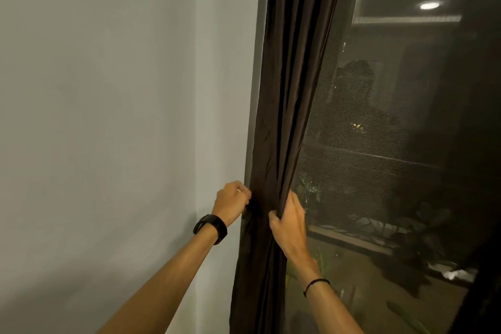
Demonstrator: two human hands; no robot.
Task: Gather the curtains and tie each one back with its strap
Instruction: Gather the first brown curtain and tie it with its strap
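Curtain (284, 116) gathered at six o'clock: left hand (233, 202) pinches its edge, right hand (288, 221) grips the folds; no strap tied yet.

A plain pale wall (108, 89) filled the left side and met a dark window frame (254, 95). The window (423, 160) was black with night behind a fine mesh. A round ceiling light (429, 5) glared in the glass, and leafy plants (417, 236) showed dimly low down.
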